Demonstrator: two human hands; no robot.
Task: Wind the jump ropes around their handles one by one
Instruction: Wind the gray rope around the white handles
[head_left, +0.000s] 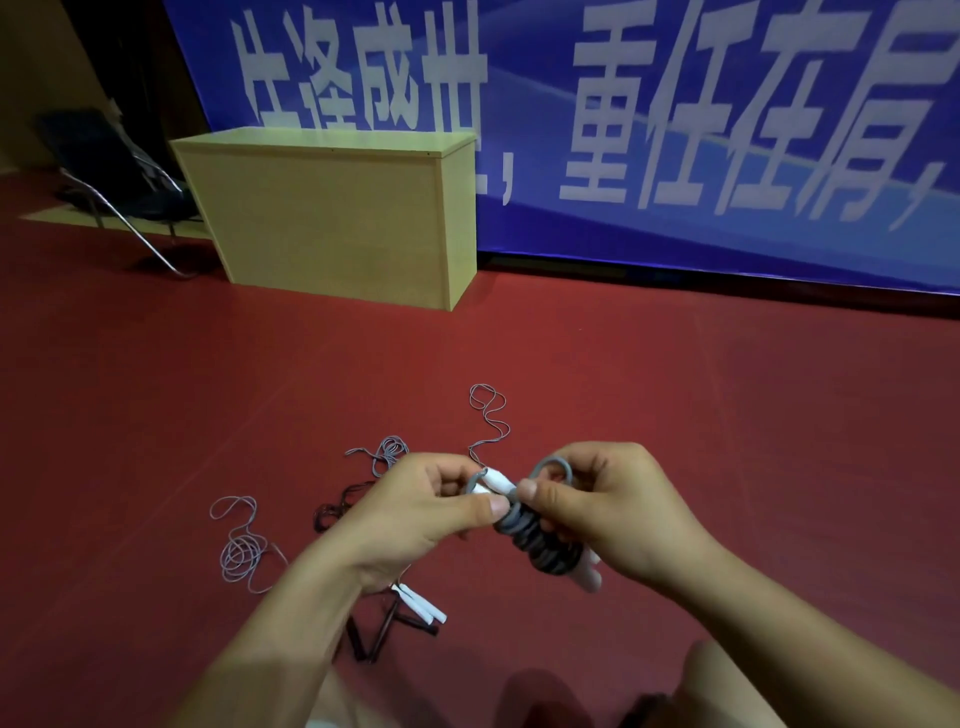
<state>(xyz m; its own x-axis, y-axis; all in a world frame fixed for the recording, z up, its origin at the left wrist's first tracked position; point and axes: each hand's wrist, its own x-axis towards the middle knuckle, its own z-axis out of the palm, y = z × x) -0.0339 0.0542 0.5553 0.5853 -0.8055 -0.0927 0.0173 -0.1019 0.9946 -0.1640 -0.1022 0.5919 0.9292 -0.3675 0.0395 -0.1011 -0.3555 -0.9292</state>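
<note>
Behind our hands, the red floor (675, 415) carries a wooden cabinet (332, 218) and several loose ropes (241, 551), not yet wound. Our left hand (415, 514) pinches the white handles (496, 480); our right hand (608, 509) grips the grey rope (540, 545), coiled thickly round them, and curls a last loop (551, 464). We judge this rope nearly finished, the others left.

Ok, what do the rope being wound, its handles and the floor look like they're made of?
Rope: likely grey rubber or PVC cord; smooth, holds tight coils. Handles: probably white plastic; smooth, slightly glossy. Floor: seemingly red vinyl sports flooring; even, matte.
</note>
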